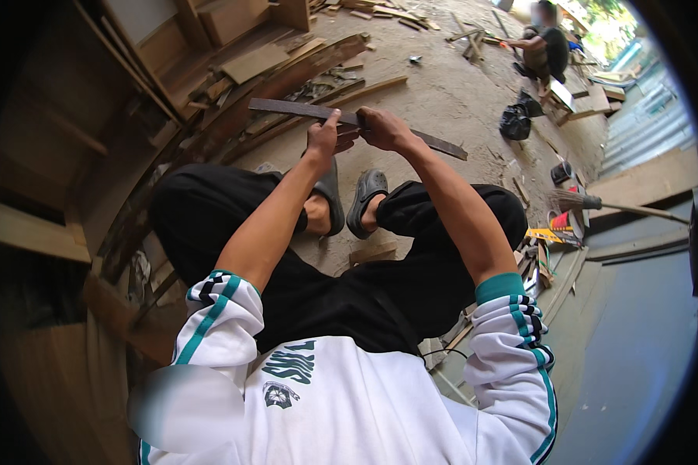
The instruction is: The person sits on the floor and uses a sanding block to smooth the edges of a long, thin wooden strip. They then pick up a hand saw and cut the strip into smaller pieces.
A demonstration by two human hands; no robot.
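Holding dark strip [298,110], planks [257,63] beyond, black bag [515,122]

The strip [288,108] is dark brown. The sweatshirt [372,395] is white, with dark green print [293,366] on the front; its sleeves [498,341] carry teal stripes, black-and-white checks and teal cuffs [499,287]. Trousers [349,306] are plain black, clogs [367,187] dark grey. The floor [434,97] is dusty tan, the bag [514,122] black, the corrugated sheet [650,128] pale blue-grey with light and dark bands.
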